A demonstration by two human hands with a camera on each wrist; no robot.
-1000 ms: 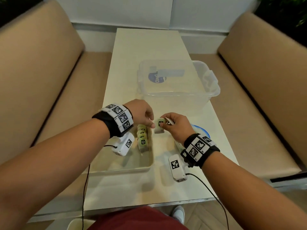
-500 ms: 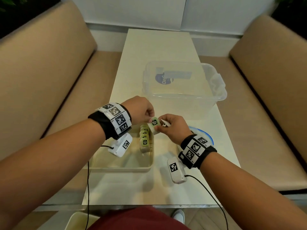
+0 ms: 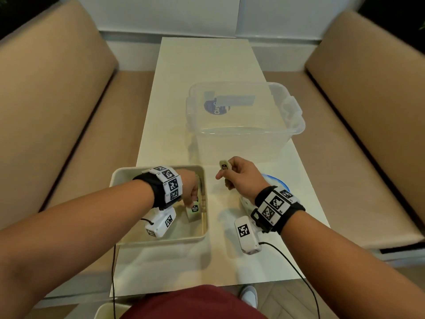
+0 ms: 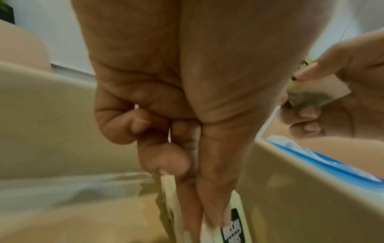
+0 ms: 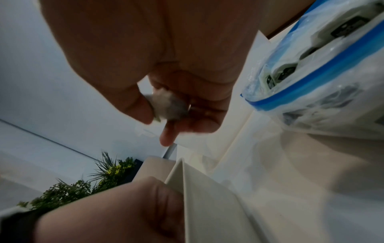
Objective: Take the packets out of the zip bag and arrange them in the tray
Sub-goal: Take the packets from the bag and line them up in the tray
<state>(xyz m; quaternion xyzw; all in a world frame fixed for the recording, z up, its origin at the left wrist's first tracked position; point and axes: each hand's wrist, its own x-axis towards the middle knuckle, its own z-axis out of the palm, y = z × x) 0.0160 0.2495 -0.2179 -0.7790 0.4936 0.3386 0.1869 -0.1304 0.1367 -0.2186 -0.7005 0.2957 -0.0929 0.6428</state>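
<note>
Head view: a cream table (image 3: 207, 93) runs between two tan bench seats, with the person's forearms reaching in from below.
Tray: the beige tray (image 3: 158, 241) sits on the near left part of the table.
Left hand: the left hand (image 3: 189, 184) reaches down inside the tray at its right wall, fingers pinching a pale green packet (image 3: 193, 211) that stands on edge by that wall.
Left wrist view: the thumb and fingers (image 4: 164, 161) press together on the packet's top edge; a black label shows on its face.
Other packets in tray: more lie behind the hand, mostly hidden, count unclear.
Right hand: the right hand (image 3: 241, 178) is raised above the table just right of the tray, fingers curled round a second small packet (image 3: 223, 165) held upright.
Zip bag: the clear zip bag (image 5: 324, 77) with a blue seal lies on the table under the right wrist, several packets inside.
Clear bin: a transparent plastic bin (image 3: 243, 116) stands farther back on the table.
</note>
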